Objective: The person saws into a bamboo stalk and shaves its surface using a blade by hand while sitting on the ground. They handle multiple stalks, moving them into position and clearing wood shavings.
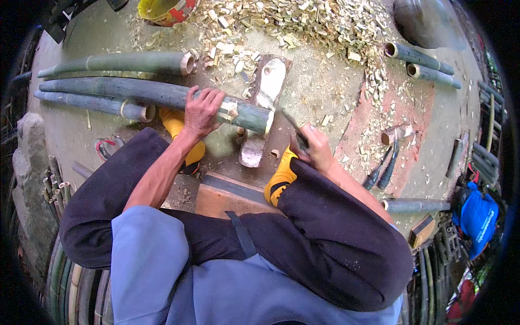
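A long green-grey bamboo pole (146,93) lies across in front of me, its right end resting over a wooden block (271,78) with pale, worn faces. My left hand (205,111) wraps over the pole near that end, just left of a pale trimmed node. In my right hand (317,147) is a dark-bladed knife (292,127), gripped by the handle. Its blade tip is close to the pole's cut end; I cannot tell whether they touch. My fingers partly hide the knife's handle. Yellow shoes (279,176) sit on either side of the block.
Two more bamboo poles (124,64) lie at the left, and short pieces (422,57) at the far right. Wood chips (303,24) cover the far floor. Dark-handled tools (387,168) lie to my right, beyond my forearm. A yellow and red bucket (162,13) stands far left.
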`<action>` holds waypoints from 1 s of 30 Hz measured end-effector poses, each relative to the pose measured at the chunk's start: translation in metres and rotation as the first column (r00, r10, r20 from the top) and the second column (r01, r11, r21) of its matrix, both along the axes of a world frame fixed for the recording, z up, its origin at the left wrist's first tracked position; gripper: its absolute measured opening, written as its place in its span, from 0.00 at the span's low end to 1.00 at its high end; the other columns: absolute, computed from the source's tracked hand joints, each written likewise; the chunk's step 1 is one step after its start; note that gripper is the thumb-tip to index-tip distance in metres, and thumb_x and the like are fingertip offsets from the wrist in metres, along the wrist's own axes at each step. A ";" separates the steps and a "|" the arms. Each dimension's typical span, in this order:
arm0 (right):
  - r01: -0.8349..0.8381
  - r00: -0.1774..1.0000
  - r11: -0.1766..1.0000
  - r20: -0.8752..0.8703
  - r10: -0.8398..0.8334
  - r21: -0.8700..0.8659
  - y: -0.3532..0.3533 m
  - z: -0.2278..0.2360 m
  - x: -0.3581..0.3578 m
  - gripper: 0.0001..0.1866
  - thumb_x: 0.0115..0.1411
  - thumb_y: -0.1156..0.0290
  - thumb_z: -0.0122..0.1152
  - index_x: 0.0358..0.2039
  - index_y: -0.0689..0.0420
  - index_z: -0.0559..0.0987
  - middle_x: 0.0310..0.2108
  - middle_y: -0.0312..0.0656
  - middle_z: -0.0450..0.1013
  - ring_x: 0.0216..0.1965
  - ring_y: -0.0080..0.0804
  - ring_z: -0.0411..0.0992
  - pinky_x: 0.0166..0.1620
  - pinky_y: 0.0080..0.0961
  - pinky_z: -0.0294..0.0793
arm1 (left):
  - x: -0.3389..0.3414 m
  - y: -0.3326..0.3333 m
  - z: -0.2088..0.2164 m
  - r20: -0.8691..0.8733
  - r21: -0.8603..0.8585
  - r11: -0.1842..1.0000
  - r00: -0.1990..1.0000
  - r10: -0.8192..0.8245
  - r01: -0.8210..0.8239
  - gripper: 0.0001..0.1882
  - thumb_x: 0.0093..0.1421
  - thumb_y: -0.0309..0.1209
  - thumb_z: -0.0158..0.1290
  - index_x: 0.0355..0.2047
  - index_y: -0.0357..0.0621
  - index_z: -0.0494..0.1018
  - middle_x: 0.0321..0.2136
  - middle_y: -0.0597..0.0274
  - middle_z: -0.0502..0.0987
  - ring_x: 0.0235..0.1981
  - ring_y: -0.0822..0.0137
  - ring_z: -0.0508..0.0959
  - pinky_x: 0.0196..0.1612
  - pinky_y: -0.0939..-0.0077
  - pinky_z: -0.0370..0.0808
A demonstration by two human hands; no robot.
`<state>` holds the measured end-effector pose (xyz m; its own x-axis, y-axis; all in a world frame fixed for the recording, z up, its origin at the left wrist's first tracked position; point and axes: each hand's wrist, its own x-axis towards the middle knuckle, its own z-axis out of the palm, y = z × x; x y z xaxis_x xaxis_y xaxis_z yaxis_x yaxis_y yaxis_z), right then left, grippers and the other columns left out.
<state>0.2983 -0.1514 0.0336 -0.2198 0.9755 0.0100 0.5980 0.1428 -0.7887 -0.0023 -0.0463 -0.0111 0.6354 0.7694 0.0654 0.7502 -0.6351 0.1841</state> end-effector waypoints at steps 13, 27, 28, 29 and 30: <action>-0.037 0.956 0.884 0.240 0.167 -0.467 0.012 -0.014 0.010 0.13 0.51 0.68 0.58 0.33 0.63 0.70 0.27 0.55 0.71 0.30 0.52 0.72 0.32 0.41 0.72 | -0.001 -0.002 -0.007 -0.036 0.180 0.983 0.999 0.036 -0.029 0.30 0.36 0.32 0.59 0.45 0.48 0.70 0.42 0.65 0.73 0.48 0.65 0.71 0.56 0.59 0.57; -0.057 0.997 0.998 0.043 0.059 -0.038 0.005 0.020 -0.008 0.12 0.51 0.71 0.59 0.33 0.59 0.68 0.24 0.53 0.72 0.26 0.49 0.73 0.29 0.41 0.72 | 0.004 0.021 0.010 -0.144 -0.179 0.983 0.988 -0.061 0.035 0.30 0.28 0.30 0.63 0.37 0.48 0.68 0.35 0.64 0.75 0.43 0.64 0.74 0.57 0.52 0.60; -0.056 0.997 0.997 0.051 0.058 -0.047 0.001 0.017 -0.004 0.12 0.51 0.71 0.59 0.33 0.59 0.68 0.24 0.53 0.72 0.26 0.49 0.73 0.29 0.41 0.72 | 0.006 0.017 0.012 -0.148 -0.184 0.982 0.987 -0.060 0.032 0.30 0.28 0.29 0.63 0.37 0.48 0.68 0.35 0.64 0.75 0.43 0.64 0.74 0.57 0.52 0.61; -0.066 0.991 0.998 0.119 0.067 -0.014 -0.002 0.005 0.000 0.11 0.51 0.70 0.59 0.32 0.59 0.68 0.23 0.53 0.72 0.25 0.50 0.72 0.29 0.41 0.72 | 0.010 0.022 0.017 -0.187 -0.218 0.975 0.979 -0.079 0.037 0.30 0.27 0.29 0.63 0.37 0.49 0.68 0.35 0.64 0.75 0.43 0.65 0.74 0.57 0.52 0.60; -0.079 0.979 0.997 0.188 0.074 0.017 -0.005 -0.008 0.004 0.11 0.51 0.70 0.59 0.31 0.60 0.68 0.22 0.53 0.71 0.24 0.50 0.72 0.28 0.41 0.72 | 0.015 0.022 0.017 -0.180 -0.214 0.976 0.980 -0.089 0.049 0.30 0.27 0.29 0.63 0.37 0.49 0.68 0.35 0.64 0.75 0.43 0.65 0.74 0.57 0.52 0.60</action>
